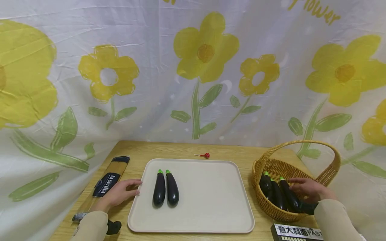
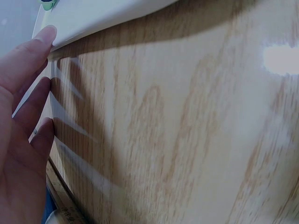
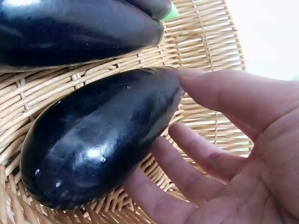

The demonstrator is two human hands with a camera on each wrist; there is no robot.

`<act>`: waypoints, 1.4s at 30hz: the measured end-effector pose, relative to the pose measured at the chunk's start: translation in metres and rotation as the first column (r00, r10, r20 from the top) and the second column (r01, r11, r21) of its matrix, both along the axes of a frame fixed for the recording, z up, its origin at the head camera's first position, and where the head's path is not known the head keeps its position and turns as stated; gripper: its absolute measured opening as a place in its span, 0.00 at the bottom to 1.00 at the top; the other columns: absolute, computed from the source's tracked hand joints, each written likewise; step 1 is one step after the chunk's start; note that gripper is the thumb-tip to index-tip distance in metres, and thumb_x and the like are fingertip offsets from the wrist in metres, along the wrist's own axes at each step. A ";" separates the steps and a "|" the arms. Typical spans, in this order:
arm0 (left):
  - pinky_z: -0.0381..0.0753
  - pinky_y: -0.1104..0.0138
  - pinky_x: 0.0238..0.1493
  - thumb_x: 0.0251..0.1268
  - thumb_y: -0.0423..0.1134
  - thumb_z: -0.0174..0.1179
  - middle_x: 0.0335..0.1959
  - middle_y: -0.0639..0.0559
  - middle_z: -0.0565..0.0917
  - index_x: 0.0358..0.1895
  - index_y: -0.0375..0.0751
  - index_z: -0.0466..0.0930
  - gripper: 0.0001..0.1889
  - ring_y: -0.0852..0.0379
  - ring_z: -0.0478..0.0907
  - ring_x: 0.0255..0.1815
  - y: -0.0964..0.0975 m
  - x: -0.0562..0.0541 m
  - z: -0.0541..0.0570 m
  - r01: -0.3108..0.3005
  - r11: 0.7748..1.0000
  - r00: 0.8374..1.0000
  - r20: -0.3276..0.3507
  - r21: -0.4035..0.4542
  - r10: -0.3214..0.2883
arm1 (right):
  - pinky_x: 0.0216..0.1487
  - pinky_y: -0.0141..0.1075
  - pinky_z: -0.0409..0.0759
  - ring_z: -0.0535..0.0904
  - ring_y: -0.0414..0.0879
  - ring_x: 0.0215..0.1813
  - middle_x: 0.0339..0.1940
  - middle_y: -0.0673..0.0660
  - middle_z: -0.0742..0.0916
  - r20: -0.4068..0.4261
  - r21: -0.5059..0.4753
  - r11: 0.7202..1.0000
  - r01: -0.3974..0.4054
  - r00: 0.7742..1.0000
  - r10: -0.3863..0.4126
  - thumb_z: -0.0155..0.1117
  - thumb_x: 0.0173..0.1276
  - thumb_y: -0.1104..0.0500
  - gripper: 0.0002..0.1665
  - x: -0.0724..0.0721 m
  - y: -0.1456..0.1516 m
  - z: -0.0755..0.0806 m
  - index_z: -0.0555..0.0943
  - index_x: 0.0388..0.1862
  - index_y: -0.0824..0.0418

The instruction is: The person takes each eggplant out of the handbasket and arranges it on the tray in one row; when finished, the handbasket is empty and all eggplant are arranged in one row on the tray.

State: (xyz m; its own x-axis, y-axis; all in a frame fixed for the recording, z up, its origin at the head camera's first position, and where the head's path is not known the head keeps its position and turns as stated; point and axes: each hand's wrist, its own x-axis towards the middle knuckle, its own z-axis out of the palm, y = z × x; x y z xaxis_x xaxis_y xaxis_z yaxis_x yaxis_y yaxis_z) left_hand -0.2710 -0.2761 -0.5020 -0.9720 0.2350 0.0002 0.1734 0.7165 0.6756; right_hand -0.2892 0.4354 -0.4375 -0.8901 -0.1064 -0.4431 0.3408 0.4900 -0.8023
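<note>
My left hand lies at the left rim of a pale tray, its fingers spread and lightly bent; in the left wrist view the thumb is at the tray's edge. Two dark eggplants with green tops lie side by side on the tray's left half. Inside the wicker basket, my right hand is beside an eggplant. Its thumb touches the narrow end, and the loosely bent, spread fingers lie along the side. More eggplants are to its left in the basket.
A spaghetti packet lies left of the tray, partly behind the left forearm. A red lollipop lies behind the tray. At the front right is a black pasta box; the basket's handle arches above its opening.
</note>
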 end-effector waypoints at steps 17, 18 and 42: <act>0.63 0.38 0.66 0.62 0.42 0.66 0.64 0.37 0.75 0.58 0.41 0.81 0.21 0.33 0.65 0.68 0.000 0.000 -0.002 -0.021 1.000 1.000 0.018 -0.006 0.021 | 0.48 0.52 0.83 0.79 0.56 0.52 0.52 0.67 0.80 0.006 -0.029 0.983 -0.181 0.983 0.182 0.58 0.70 0.65 0.36 0.006 -0.007 -0.001 0.55 0.72 0.74; 0.63 0.38 0.67 0.62 0.42 0.67 0.64 0.38 0.75 0.58 0.41 0.81 0.21 0.33 0.65 0.68 0.000 0.000 -0.002 -0.023 1.000 1.000 0.019 -0.004 0.023 | 0.48 0.52 0.84 0.79 0.55 0.51 0.51 0.66 0.81 0.006 -0.036 0.981 -0.192 0.981 0.192 0.57 0.71 0.65 0.36 0.006 -0.006 -0.001 0.55 0.72 0.74; 0.63 0.39 0.67 0.62 0.42 0.67 0.63 0.39 0.77 0.56 0.43 0.82 0.19 0.34 0.66 0.68 -0.001 -0.001 -0.004 -0.025 1.000 1.000 0.007 -0.004 0.025 | 0.50 0.57 0.82 0.73 0.66 0.61 0.64 0.81 0.68 -0.119 0.117 0.984 -0.133 0.982 0.146 0.58 0.74 0.56 0.35 0.010 -0.009 0.012 0.60 0.71 0.74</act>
